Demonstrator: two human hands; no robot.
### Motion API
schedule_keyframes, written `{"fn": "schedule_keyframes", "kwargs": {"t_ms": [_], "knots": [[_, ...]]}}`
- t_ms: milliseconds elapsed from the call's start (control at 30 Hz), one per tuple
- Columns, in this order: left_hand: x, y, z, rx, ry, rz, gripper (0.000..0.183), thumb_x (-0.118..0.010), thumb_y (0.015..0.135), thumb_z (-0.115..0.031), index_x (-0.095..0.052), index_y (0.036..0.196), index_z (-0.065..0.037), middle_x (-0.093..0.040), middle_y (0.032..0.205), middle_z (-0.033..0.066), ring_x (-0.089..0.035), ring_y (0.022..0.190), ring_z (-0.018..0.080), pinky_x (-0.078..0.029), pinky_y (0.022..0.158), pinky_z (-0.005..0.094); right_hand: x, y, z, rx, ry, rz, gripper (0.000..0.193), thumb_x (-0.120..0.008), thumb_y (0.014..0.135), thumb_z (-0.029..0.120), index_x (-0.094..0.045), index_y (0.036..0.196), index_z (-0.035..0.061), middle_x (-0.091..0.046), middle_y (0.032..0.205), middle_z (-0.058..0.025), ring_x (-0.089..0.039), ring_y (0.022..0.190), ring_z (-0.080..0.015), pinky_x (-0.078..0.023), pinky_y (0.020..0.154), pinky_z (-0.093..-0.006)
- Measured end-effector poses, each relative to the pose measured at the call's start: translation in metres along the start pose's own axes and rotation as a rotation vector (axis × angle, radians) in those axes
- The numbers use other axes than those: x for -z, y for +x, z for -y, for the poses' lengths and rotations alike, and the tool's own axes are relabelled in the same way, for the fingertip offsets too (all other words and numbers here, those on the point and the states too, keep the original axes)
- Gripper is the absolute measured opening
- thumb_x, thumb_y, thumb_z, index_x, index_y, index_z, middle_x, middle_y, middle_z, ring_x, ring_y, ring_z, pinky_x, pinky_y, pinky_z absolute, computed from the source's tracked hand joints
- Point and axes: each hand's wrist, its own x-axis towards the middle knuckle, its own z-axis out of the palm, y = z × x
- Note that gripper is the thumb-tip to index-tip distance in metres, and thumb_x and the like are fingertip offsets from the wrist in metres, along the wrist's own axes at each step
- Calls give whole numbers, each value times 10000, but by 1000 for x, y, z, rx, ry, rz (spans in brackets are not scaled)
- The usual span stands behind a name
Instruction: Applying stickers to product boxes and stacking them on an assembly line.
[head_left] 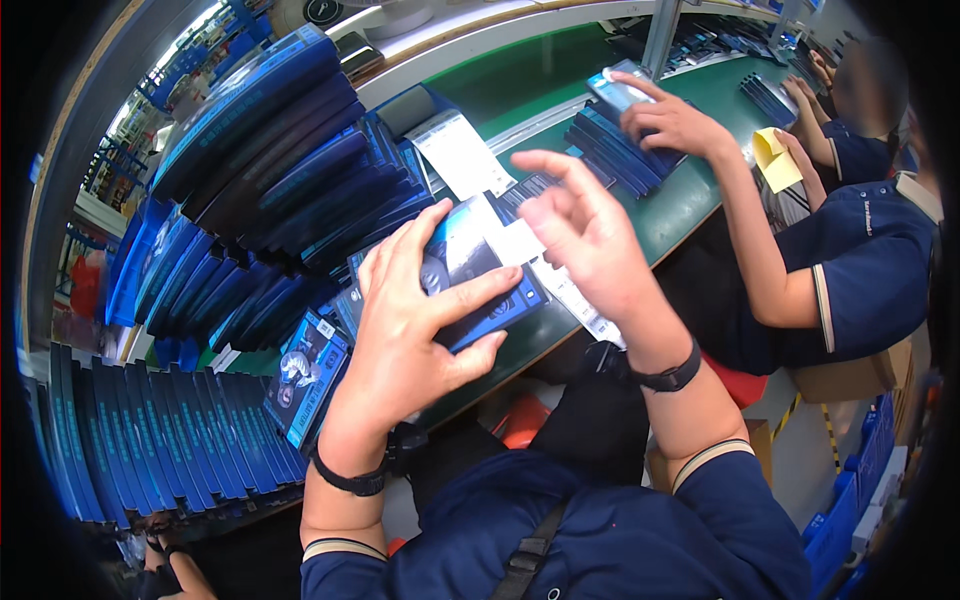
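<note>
Navy cloth covers the wearer's chest, the shirt (640, 530) crossed by a dark strap (530, 555). A black band (350, 480) circles the left wrist and a second one the right. The left hand (405, 300) lies spread over a blue box (470, 262) above the counter (690, 205), its forefinger stretched across the face; whether it also clamps the edges, I cannot tell. The right hand (600, 240) is raised just beside that box, blurred, fingers parted. A white strip (580, 300) runs beneath it.

To the left, a picture-faced box (305, 375) leans at the end of a tight row of boxes (160, 435) on edge. Beyond them rises a tall stack (270, 110), tilted and slightly fanned, with a white sheet (455, 150) to its right.

Farther right, a co-worker (870, 270) in navy reaches one hand (670, 120) over more boxes (620, 160); the other has yellow paper (775, 165). Another person sits past them.
</note>
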Motion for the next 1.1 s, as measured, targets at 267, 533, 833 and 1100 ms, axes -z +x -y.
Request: {"fn": "schedule_keyframes", "kwargs": {"t_ms": [267,533,833,1100], "knots": [[13,-29,-33,-41,-209,-175,708,-858,522,-120,-742,1200,-287,-372,1453,273,-436,1332,451,-414,1095,507,-63,-48,12,-23,532,187,448,-444,1074,232,-356,1497,112,-523,1332,-78,-533,1180,-133,-439,1008,-293],[56,-52,-15,180,166,-186,631,-760,511,-89,-679,1137,-87,-432,1347,201,-563,1145,368,-461,1002,443,-30,-46,10,21,30,177,619,-617,942,41,-360,1502,97,-514,987,-18,-498,718,-41,-440,701,-203],[53,-117,69,546,444,316,804,-790,698,-61,-529,1444,-210,-372,1555,212,-416,1388,414,-342,1144,499,155,-71,-65,-273,-888,-207,230,-682,936,244,-654,1003,25,-689,807,-71,-633,732,-137,-514,684,-314],[-2,-42,-36,93,-437,259,506,-737,749,-63,-655,1248,-78,-565,1355,192,-564,1222,348,-412,1074,438,138,-75,-75,-360,-796,-144,239,-738,861,135,-622,1038,23,-697,883,-116,-686,804,-185,-540,735,-319]]}}
